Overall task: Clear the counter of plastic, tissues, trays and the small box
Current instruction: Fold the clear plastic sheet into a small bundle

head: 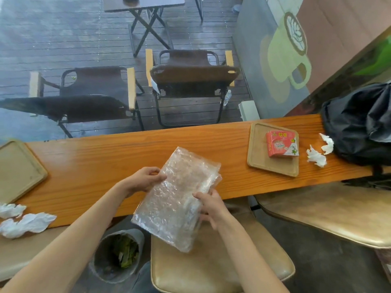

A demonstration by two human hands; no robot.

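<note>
Plastic [177,197], a folded clear sheet, sits at the frame's centre, held up over the near edge of the counter [131,153] by both hands. Left hand [146,179] grips its left edge, fingers curled over the top and thumb on the sheet. Right hand [211,205] clasps the right edge lower down, thumb on top, fingers underneath. Below the plastic are a tan stool [211,267] and, to its left, a grey bin [118,256] holding green scraps. At right on the counter a tray [260,157] carries the small red box [282,143]; just right of the tray lie two crumpled tissues [316,158], near a black bag [359,125]. At the far left edge sits another tray [17,168], with more tissues [25,224] at the lower left, on the counter's near edge.
</note>
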